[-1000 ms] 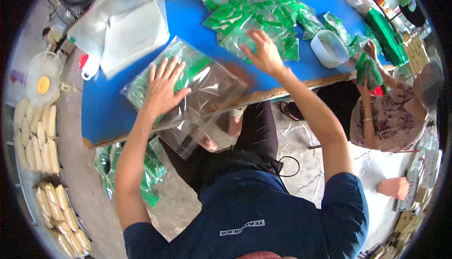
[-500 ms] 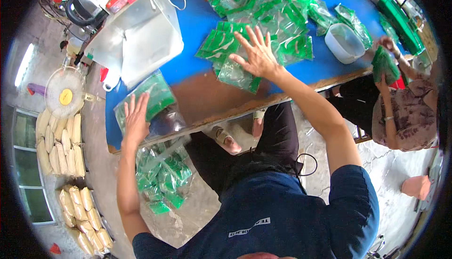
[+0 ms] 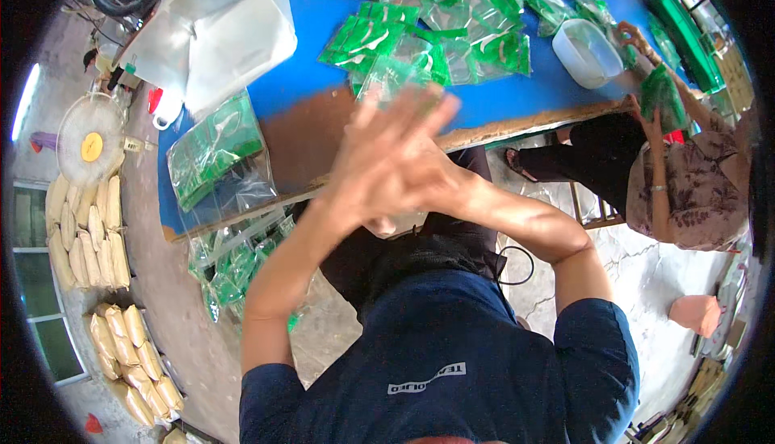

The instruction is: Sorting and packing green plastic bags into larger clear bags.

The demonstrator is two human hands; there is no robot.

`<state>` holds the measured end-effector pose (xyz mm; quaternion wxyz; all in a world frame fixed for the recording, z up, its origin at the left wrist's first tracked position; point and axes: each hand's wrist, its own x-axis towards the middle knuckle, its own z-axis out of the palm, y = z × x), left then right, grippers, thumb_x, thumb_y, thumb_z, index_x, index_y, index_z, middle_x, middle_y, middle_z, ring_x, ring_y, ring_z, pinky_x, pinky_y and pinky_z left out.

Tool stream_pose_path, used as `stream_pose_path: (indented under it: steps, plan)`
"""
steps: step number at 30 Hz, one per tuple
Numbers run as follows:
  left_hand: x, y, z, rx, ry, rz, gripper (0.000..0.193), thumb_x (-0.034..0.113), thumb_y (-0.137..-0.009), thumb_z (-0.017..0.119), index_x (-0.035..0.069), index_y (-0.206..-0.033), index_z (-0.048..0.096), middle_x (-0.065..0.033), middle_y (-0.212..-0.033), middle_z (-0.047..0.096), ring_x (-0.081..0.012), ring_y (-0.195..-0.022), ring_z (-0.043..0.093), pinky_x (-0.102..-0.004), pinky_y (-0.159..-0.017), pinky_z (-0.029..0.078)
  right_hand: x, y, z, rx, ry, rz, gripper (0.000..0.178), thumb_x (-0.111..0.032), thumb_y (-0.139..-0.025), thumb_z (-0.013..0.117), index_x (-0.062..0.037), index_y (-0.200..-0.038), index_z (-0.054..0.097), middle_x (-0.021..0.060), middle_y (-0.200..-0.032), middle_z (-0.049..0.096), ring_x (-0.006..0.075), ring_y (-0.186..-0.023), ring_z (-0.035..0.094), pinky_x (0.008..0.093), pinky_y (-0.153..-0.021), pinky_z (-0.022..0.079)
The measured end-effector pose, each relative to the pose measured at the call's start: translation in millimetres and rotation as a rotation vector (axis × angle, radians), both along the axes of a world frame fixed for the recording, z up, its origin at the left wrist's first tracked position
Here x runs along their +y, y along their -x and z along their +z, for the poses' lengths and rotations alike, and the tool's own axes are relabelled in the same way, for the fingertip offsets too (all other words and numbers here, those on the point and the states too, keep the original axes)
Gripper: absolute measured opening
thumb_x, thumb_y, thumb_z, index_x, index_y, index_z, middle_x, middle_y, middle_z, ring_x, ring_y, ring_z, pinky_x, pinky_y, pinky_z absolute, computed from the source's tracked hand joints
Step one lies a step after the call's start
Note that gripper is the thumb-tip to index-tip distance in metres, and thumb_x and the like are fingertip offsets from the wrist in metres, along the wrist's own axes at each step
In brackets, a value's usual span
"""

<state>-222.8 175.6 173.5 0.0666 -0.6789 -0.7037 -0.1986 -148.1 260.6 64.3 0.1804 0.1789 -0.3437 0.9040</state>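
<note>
My left hand (image 3: 367, 157) is blurred over the table's near edge, its fingers stretched out and apart. It crosses in front of my right hand (image 3: 436, 173), whose fingers are mostly hidden behind it. Just beyond the fingertips lies a clear packet with green print (image 3: 393, 75), at the near side of a heap of green-and-clear packets (image 3: 476, 12). Whether a finger touches that packet cannot be made out. To the left, a large clear bag with a stack of green packets inside (image 3: 216, 149) rests on the table with no hand on it.
A translucent bin (image 3: 242, 36) lies tilted at the table's left. A white tub (image 3: 588, 55) stands right of the heap. Another person (image 3: 686, 178) at the right holds a green packet (image 3: 663, 98). Filled clear bags (image 3: 230, 270) hang or lie below the table edge.
My left hand has left the large bag of packets and swung right, across my right hand. My right hand has drawn back toward me from the heap.
</note>
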Motion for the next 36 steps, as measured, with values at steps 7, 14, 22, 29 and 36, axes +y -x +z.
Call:
stream_pose_path:
  steps: [7,14,22,29,36]
  plan:
    - [17,-33,-3,-0.050,0.039,-0.031,0.092,0.077,-0.090,0.033,0.014,-0.156,0.028,-0.0149,-0.159,0.031,-0.0327,-0.146,0.032,-0.0554,-0.121,0.013,-18,31,37,-0.119,-1.665,-0.677,0.053,-0.022,-0.088,0.064,-0.0087,-0.138,0.052,0.0151,-0.139,0.053,0.0353,-0.136,0.043,0.0470,-0.115,0.034]
    - [-76,111,-33,-2.104,-0.760,-0.347,0.060,0.056,-0.101,0.041,0.000,-0.110,0.063,-0.0089,-0.084,0.061,-0.0195,-0.074,0.056,-0.0325,-0.063,0.046,9,20,30,-0.027,-1.370,-0.931,0.017,-0.009,-0.079,0.071,-0.0048,-0.088,0.057,0.0118,-0.093,0.061,0.0317,-0.091,0.061,0.0427,-0.080,0.049]
    - [-106,68,-73,-2.226,-0.963,0.205,0.054,0.038,-0.106,0.043,0.017,-0.058,0.030,0.0040,-0.053,0.022,-0.0096,-0.042,0.018,-0.0269,-0.042,0.018,5,26,17,-0.320,-1.045,-0.731,0.039,-0.013,-0.094,0.066,-0.0040,-0.063,0.042,0.0040,-0.056,0.040,0.0163,-0.051,0.041,0.0360,-0.047,0.034]
    - [-117,13,-78,-2.373,-0.662,-0.196,0.062,0.060,-0.102,0.034,0.006,-0.107,0.065,-0.0091,-0.082,0.059,-0.0175,-0.073,0.056,-0.0292,-0.066,0.044,25,7,45,-0.285,-1.301,-0.638,0.042,-0.033,-0.101,0.050,0.0023,-0.081,0.059,0.0223,-0.082,0.063,0.0397,-0.074,0.063,0.0484,-0.067,0.048]
    - [-134,-14,-89,-2.389,-0.800,-0.027,0.094,0.075,-0.093,0.033,0.001,-0.151,0.030,-0.0296,-0.147,0.042,-0.0393,-0.135,0.045,-0.0520,-0.114,0.033,42,43,14,-0.052,-2.028,-0.680,0.074,-0.052,-0.085,0.068,0.0012,-0.134,0.053,0.0231,-0.141,0.050,0.0379,-0.137,0.042,0.0546,-0.116,0.028]
